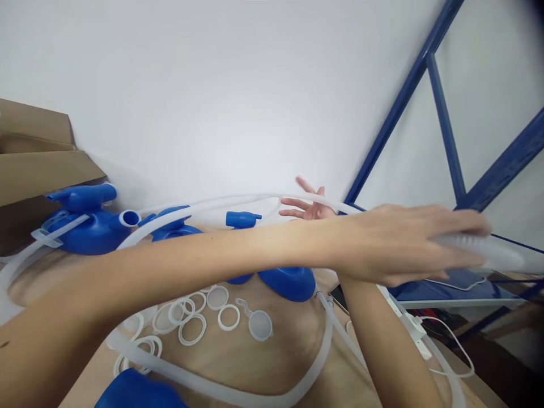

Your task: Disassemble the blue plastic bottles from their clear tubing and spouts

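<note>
My left arm reaches across the view to the right, and my left hand (420, 243) is closed around a translucent white ribbed tube end (480, 252), slightly blurred. Behind that forearm, my right hand (310, 209) has its fingers spread, with a white hose (255, 198) passing close by; whether they touch I cannot tell. Blue plastic vessels with spouts stand below and to the left, one (93, 226) at the far left and another (291, 283) partly hidden under my left forearm. White rings (229, 317) and a round translucent cap with a strap (260, 326) lie on the table.
An open cardboard box (34, 164) stands at the left against the white wall. At the right are a blue metal frame (444, 124), a power strip (419, 334) with white cables and a dark phone (339, 297). A thick hose (238, 396) loops along the front.
</note>
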### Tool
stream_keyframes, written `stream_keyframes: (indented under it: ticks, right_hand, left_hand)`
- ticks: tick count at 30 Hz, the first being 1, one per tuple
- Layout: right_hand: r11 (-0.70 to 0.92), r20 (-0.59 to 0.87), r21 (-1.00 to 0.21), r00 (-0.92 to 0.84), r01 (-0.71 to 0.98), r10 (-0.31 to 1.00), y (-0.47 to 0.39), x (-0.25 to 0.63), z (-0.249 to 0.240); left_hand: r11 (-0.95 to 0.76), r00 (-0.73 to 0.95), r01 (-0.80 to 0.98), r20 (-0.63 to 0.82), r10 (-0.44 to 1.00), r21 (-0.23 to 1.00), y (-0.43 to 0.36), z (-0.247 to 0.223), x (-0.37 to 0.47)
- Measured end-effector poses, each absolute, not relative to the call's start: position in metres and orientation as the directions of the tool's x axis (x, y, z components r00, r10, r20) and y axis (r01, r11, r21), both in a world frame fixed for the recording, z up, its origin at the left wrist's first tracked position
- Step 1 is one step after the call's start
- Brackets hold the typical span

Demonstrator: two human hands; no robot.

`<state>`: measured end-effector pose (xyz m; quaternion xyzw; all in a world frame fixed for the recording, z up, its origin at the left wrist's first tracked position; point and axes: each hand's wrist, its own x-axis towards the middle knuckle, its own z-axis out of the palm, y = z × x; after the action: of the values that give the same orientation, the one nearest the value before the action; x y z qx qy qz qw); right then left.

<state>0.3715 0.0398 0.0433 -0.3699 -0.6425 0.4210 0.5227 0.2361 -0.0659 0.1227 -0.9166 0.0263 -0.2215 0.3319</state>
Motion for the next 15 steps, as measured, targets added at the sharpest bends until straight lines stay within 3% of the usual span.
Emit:
stream_keyframes:
  ticks: [3,7,11,15]
  right_hand:
    - [0.223,0.288,-0.931,-0.206,-0.288,0.935,0.048,0.365,0.059]
    - [0.367,0.432,-0.774,-0.007,-0.517,0.902,0.059,0.379,0.075]
    - [0.367,0.396,-0.701,0.094,-0.612,0.913,0.064,0.382,0.095]
    - [0.37,0.322,-0.708,0.192,-0.601,0.927,0.063,0.373,0.121]
  left_hand:
    - [-0.735,0.9,0.085,0.368,-0.232,-0.672,-0.054,0.094,0.227]
    - [-0.677,0.811,0.044,0.423,-0.405,-0.734,-0.03,0.049,0.196]
    - [-0.741,0.799,0.046,0.469,-0.375,-0.67,-0.014,0.016,0.146]
    - [-0.865,0.828,0.06,0.509,-0.236,-0.499,-0.012,-0.003,0.093]
